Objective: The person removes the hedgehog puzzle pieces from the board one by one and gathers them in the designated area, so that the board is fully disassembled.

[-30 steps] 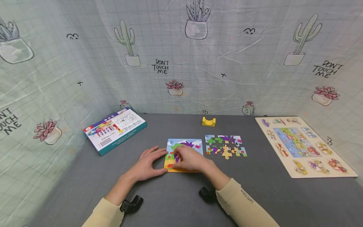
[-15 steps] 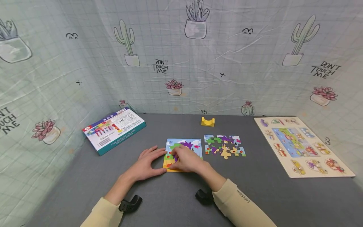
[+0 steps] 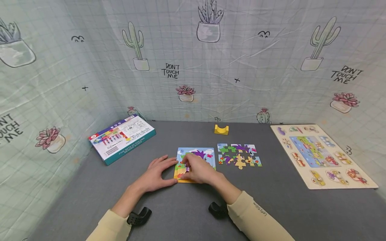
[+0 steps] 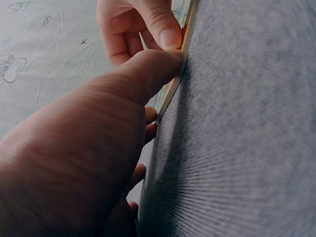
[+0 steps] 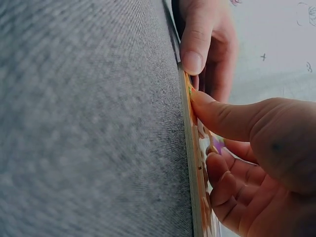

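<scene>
A colourful jigsaw puzzle board (image 3: 211, 154) lies flat on the dark table, partly covered by my right hand (image 3: 197, 169). That hand's thumb and curled fingers pinch a puzzle piece with purple on it (image 5: 217, 144) over the board's lower left part; in the right wrist view the piece stands tilted up from the board. My left hand (image 3: 155, 174) lies along the board's left edge, its thumb at the near corner and its fingers extended and touching the side. Several loose jigsaw pieces (image 3: 240, 161) lie in two rows just right of the board.
A flat cardboard box (image 3: 123, 137) lies at the back left. Behind the loose pieces sits a yellow arch-shaped block (image 3: 221, 130). A wooden peg puzzle board (image 3: 304, 174) occupies the right side. A patterned cloth (image 3: 193, 73) hangs around the table's back and sides.
My right hand's fingers have shifted slightly over the board's lower left, and a purple and white piece shows more between them. My left hand and the loose pieces keep their places.
</scene>
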A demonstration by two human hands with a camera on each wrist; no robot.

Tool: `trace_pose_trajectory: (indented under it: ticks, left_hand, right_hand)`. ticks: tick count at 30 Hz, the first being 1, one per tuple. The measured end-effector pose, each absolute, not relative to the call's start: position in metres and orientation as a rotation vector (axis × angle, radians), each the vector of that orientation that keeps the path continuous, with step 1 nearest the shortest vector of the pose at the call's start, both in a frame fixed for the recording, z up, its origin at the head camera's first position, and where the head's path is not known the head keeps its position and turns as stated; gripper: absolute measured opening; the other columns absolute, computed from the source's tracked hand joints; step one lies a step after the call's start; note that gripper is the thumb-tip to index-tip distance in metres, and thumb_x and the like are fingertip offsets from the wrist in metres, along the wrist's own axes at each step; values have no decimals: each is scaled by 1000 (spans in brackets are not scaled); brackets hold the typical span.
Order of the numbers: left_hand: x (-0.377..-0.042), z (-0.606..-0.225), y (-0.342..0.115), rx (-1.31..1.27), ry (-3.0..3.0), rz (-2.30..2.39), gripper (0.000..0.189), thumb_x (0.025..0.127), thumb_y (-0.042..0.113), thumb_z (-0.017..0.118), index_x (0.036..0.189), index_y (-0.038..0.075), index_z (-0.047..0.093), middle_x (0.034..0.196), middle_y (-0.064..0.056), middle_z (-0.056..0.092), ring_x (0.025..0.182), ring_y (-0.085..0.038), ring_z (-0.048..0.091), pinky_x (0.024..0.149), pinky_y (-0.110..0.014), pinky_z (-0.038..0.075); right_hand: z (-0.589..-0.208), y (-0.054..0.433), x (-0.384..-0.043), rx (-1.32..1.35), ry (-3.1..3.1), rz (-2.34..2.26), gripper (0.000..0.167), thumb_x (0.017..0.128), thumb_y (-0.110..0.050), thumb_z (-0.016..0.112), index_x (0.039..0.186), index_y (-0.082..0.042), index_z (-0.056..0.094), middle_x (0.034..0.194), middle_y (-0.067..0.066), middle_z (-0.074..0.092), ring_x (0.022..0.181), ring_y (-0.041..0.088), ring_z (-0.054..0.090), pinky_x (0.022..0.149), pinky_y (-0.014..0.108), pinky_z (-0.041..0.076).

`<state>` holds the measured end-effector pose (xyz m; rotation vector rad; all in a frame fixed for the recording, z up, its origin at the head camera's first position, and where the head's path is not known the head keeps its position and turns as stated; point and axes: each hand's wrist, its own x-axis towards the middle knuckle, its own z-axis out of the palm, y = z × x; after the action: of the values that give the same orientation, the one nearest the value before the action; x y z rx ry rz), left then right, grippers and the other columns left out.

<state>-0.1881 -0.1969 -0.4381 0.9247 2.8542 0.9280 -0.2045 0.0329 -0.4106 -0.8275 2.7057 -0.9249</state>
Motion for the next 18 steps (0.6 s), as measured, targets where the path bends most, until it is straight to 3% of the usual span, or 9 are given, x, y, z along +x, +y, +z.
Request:
trace_pose_trajectory:
  ticks: [7,18]
  left_hand:
    - [-187,-437,-198,926,2853,920,66,89,45,75,142,9,59,148,-8,52,145,-42,29,112,-68,14]
    - [-188,-436,-197,929,2837,927,66,89,44,74,143,9,58,149,-9,52,146,-41,27,113,-68,13]
  right_hand:
    - [-408,34,-203,-826,2652,-1039,36,87,-18,82,114,-7,60,88,-1,57,71,13,52,63,27,46]
    - [-411,36,-202,-849,2642,-1100,26,94,-12,74,115,-9,61,82,-3,56,67,12,51,60,25,45]
